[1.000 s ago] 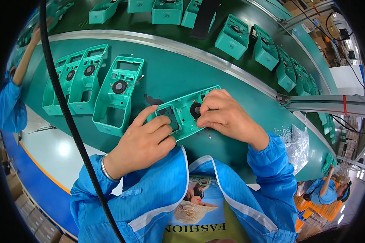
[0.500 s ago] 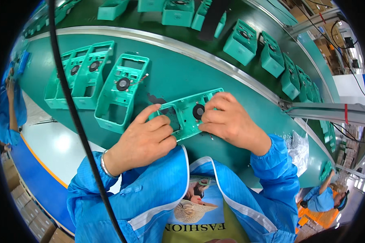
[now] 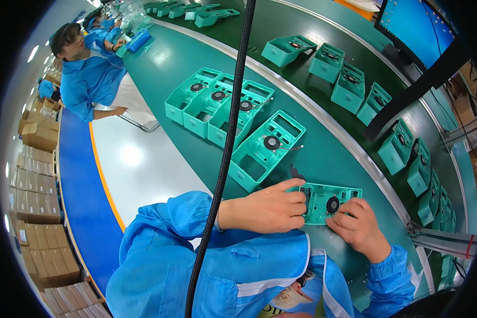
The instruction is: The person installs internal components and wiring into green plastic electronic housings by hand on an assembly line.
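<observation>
A green plastic housing (image 3: 315, 216) with a round black fan (image 3: 332, 204) in it lies at the near edge of the bench, between my hands. My left hand (image 3: 273, 208) is closed on its left end, with the fingers over the rim. At the right end, my right hand (image 3: 359, 227) has curled fingers beside the fan and over the near wall. The right fingertips are partly hidden, so I cannot make out any small part under them. Another housing (image 3: 245, 166) with a fan and a loose wire lies just beyond my left hand.
Several fan-fitted housings (image 3: 225, 135) stand side by side farther left. Beyond a metal rail (image 3: 312, 106), more housings (image 3: 349, 90) line a dark green belt. A black cable (image 3: 230, 122) crosses the view. A monitor (image 3: 416, 29) is at the far right; a co-worker (image 3: 90, 79) sits at far left.
The view has swung to the left, bringing the co-worker and monitor in. The held housing now lies more level across my front. Both hands stay on it, with the right still beside the fan.
</observation>
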Available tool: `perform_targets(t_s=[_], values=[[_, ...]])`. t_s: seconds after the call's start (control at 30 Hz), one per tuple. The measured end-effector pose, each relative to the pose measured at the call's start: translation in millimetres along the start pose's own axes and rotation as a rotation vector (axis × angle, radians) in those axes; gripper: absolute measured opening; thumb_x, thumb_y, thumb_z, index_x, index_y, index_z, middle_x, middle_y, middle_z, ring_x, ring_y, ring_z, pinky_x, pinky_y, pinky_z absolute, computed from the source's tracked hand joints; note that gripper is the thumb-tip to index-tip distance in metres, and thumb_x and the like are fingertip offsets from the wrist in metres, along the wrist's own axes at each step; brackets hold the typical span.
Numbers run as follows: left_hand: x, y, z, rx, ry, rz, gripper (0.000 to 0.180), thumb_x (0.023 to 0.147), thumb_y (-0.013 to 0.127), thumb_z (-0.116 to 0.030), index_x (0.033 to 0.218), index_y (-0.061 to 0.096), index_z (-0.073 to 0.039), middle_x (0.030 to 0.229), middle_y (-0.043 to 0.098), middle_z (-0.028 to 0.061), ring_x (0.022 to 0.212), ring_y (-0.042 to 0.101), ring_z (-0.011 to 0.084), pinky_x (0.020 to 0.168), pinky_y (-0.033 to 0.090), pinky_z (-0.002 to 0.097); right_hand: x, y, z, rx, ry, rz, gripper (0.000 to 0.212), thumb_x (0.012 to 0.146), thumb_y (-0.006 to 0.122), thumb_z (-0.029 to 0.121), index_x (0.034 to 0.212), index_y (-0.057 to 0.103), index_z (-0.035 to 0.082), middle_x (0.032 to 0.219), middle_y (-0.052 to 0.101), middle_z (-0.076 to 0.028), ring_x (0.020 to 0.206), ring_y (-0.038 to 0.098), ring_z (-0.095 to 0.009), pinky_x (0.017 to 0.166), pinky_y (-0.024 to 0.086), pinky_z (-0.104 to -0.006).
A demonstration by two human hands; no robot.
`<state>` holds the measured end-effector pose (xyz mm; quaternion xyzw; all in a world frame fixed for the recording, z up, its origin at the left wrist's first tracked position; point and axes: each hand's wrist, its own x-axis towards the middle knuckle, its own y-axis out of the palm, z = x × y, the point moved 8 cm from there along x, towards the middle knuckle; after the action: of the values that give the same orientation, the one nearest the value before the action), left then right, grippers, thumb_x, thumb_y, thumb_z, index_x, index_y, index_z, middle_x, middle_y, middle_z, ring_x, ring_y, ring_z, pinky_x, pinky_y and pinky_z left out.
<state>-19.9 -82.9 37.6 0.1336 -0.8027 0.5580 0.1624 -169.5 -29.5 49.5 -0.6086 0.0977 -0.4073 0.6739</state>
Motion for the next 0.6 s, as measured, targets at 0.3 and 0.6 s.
perform_targets(t_s=[0.3, 0.6], values=[[5.5, -4.1, 11.0, 0.064, -0.032, 0.097, 0.008, 0.079, 0.066, -0.017, 0.08, 0.058, -0.014, 0.086, 0.055, 0.0015, 0.099, 0.06, 0.0199, 0.117, 0.041, 0.0509, 10.9, -4.7, -11.9, 0.007, 0.031, 0.165, 0.026, 0.081, 0.069, 0.014, 0.106, 0.074, 0.007, 0.098, 0.061, -0.004, 0.106, 0.061, -0.024, 0.099, 0.046, -0.0418], [9.6, 1.8, 9.1, 0.032, -0.026, 0.159, 0.014, 0.078, 0.076, -0.014, 0.086, 0.064, -0.014, 0.088, 0.06, -0.0007, 0.1, 0.062, 0.0201, 0.115, 0.041, 0.0543, -16.7, -4.9, -42.3, 0.278, 0.392, -0.065, 0.02, 0.082, 0.08, 0.018, 0.101, 0.077, 0.014, 0.095, 0.065, 0.003, 0.101, 0.059, -0.022, 0.098, 0.042, -0.0413]])
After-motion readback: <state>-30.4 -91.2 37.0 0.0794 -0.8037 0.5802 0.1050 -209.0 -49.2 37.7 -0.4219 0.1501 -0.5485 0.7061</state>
